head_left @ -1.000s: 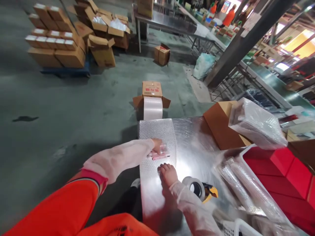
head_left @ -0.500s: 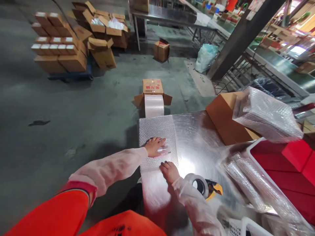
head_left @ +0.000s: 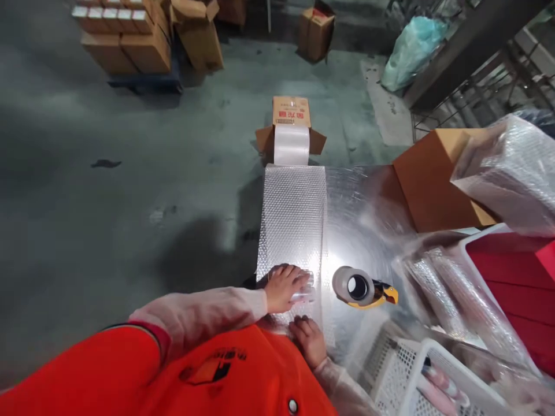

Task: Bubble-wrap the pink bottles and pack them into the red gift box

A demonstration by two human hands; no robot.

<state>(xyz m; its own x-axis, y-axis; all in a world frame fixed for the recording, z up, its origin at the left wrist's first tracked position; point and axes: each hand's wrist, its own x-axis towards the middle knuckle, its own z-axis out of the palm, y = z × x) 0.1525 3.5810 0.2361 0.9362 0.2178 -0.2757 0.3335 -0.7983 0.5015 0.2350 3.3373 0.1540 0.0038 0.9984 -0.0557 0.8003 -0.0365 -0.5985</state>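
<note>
A sheet of bubble wrap (head_left: 295, 214) runs down the left side of the metal table, from the far edge to my body. My left hand (head_left: 284, 289) lies over a clear plastic cylinder-like item (head_left: 307, 293), holding it against the wrap; its exact kind is unclear. Closer to my body, my right hand (head_left: 309, 341) has its fingers bent together on the near part of the wrap, with the fingertips partly hidden. Beyond the table, the wrap's roll (head_left: 291, 144) sits at an opened carton (head_left: 291, 111).
A tape roll on a yellow-handled dispenser (head_left: 359, 288) stands right of the wrap. White plastic baskets (head_left: 405, 370), wrapped tubes (head_left: 442, 289) and a brown carton (head_left: 433, 190) occupy the right side. Stacked boxes (head_left: 130, 52) stand on a cart across the floor.
Both hands have come closer to my body, bringing the clear item and the bubble wrap along. More wrap now lies across the table. The view has tilted downward.
</note>
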